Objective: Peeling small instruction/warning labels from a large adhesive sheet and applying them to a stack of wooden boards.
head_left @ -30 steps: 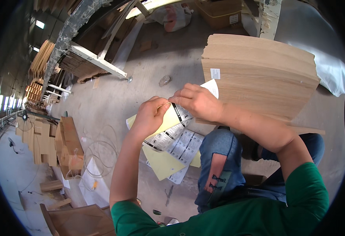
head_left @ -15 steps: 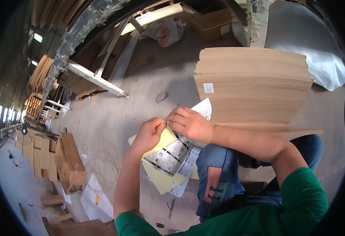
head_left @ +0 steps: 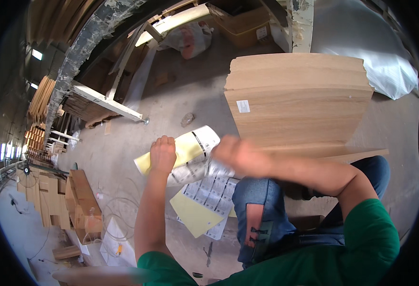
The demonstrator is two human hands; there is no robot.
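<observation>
My left hand (head_left: 162, 153) is closed on the left part of a printed sheet with a yellow back (head_left: 186, 147), which curls up above the floor. At the sheet's right edge my right hand (head_left: 238, 155) is blurred by motion. Its outline is a closed fist, and what its fingers hold is hidden. Below lie more printed white sheets (head_left: 210, 194) and a yellow sheet (head_left: 194, 217), overlapping on the floor beside my bent knee in torn jeans (head_left: 259, 200).
A wood-grain panel (head_left: 298, 112) with a small white label stands to the right. A metal frame leg (head_left: 111, 101) and a crumpled clear wad (head_left: 188, 119) are ahead. Brown boards (head_left: 83, 198) and coiled cord lie left. A blurred brown shape (head_left: 99, 275) crosses the lower left.
My hands have moved apart, the left one to the left. The held sheet has lifted and curled, uncovering more of the printed sheets below. A blurred shape has appeared at lower left.
</observation>
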